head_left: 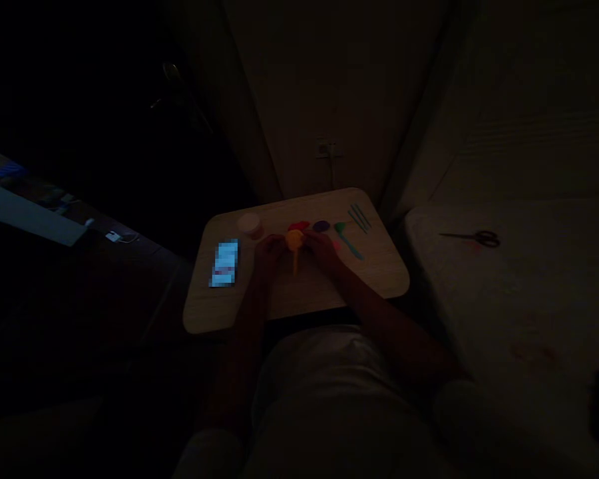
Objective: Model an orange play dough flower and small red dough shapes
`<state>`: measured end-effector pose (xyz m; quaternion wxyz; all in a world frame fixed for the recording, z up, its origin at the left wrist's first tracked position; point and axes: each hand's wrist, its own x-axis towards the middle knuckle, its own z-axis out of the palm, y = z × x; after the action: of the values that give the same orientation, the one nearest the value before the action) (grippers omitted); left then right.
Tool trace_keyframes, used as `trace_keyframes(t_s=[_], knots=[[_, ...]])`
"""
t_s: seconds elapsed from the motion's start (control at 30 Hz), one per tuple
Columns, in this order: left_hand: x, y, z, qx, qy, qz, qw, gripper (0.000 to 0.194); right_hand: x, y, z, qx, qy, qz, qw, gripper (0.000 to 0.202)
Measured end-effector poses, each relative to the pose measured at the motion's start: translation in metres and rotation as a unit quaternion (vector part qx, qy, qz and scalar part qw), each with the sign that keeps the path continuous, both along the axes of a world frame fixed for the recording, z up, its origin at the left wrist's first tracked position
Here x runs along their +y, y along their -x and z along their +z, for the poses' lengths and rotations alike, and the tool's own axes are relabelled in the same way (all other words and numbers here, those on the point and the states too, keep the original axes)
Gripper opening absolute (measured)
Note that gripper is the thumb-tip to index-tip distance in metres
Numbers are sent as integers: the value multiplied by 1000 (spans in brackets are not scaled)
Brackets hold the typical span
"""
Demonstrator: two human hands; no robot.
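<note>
Head cam's super dark; I'm mid-shaping, left hand and right hand both clamped on the orange clay lump, next a careful squeeze.

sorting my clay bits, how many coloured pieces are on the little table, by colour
orange, between the hands: 1
red: 1
purple: 1
green, with a teal handle: 1
total: 4
A pinkish spot by the right hand is too dim to count.

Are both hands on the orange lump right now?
Touching: the head view shows the left hand and right hand closing against the orange lump with no gap.
</note>
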<state>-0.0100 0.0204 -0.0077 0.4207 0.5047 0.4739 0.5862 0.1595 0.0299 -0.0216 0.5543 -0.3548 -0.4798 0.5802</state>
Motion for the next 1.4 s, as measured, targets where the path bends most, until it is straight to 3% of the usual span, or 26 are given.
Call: trace_keyframes(t_s=[0.27, 0.43, 0.67, 0.87, 1.07, 1.4], knots=[[1, 0, 1, 4, 3, 20, 1000, 33, 3, 0, -1, -49, -41, -7, 998, 38], [1, 0, 1, -18, -4, -3, 1000, 39, 1, -2, 2, -70, -58, -9, 996, 36], [2, 1, -2, -39, 8, 5, 999, 37, -3, -2, 7, -62, -58, -5, 996, 27], [2, 1, 0, -51, -5, -1, 999, 38, 0, -1, 4, -63, -67, -6, 996, 29], [-1, -1, 6, -20, -19, -46, 999, 44, 0, 2, 0, -34, -56, 14, 998, 33], [-4, -2, 10, -26, 3, -41, 999, 40, 0, 4, -6, -27, -51, 16, 998, 29]])
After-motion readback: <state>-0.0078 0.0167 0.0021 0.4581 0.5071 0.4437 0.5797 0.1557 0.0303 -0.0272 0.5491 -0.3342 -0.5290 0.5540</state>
